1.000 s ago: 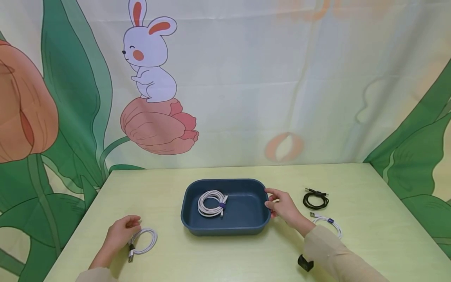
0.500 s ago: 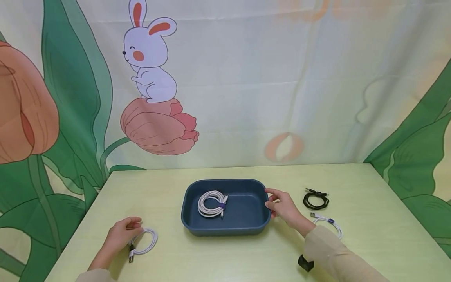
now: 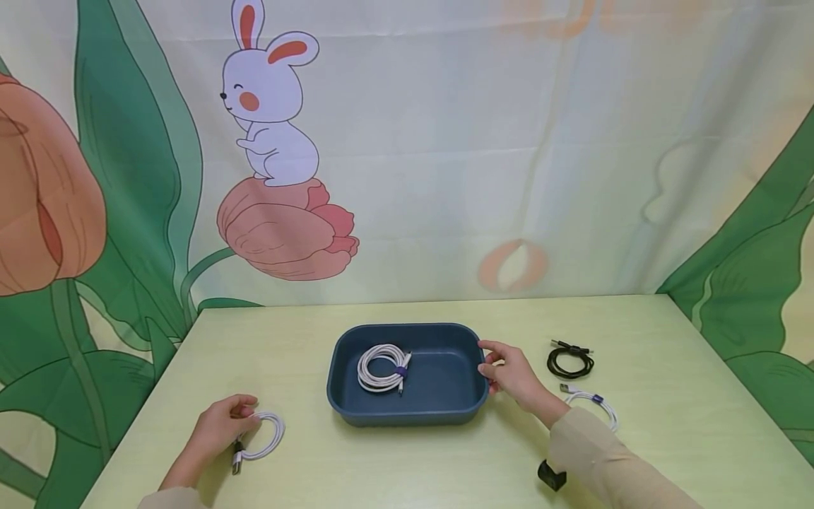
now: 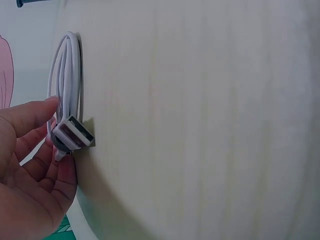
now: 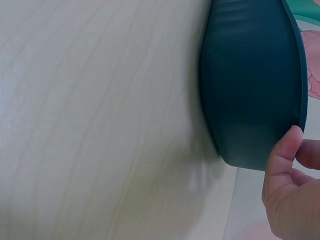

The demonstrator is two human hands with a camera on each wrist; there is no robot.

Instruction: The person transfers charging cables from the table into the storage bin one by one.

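A coiled white USB cable with a dark tie lies on the left of the table. My left hand is over its left end. In the left wrist view the thumb meets the coil and bent fingers sit around the tied end, beside the metal USB plug. My right hand pinches the right rim of a dark blue bin, thumb outside, as the right wrist view also shows. Inside the bin, to the left, lies a thicker white cable coil with a purple tie.
To the right of the bin lie a coiled black cable and, nearer, a white USB cable with a purple tie, close to the right forearm. A small black block shows beside the right sleeve. A printed curtain hangs behind the table.
My left hand has come slightly down and to the right, its thumb now over the edge of the coil. The right hand, bin and cables stay put.
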